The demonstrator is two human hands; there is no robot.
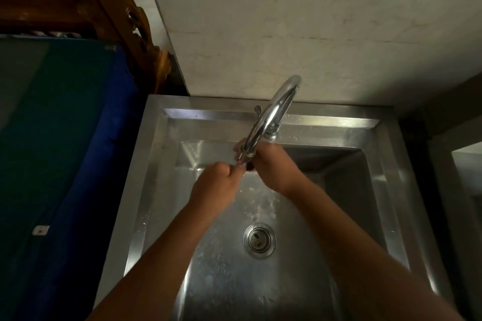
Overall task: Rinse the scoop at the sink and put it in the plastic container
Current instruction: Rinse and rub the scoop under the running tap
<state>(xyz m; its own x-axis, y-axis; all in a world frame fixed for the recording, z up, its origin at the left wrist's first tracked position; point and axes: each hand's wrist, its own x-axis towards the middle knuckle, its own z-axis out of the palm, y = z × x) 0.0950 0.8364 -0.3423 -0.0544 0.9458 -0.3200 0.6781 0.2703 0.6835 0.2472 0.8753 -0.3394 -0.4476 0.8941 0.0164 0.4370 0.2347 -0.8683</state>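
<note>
Both hands meet under the spout of the chrome faucet (pixel 276 109) over the steel sink (pixel 151 164). My left hand (pixel 216 185) is closed around the thin metal handle of the scoop (pixel 241 160), which pokes up between the hands. My right hand (pixel 276 169) wraps over the scoop's far end, hiding the bowl. Water splashes show on the basin floor below the hands. The plastic container is not in view.
The drain (pixel 259 240) sits in the basin's middle. A blue and green cloth-covered surface (pixel 65 138) lies left of the sink. Carved wooden furniture (pixel 104 8) stands at the back left. A marble wall (pixel 313 21) rises behind the faucet.
</note>
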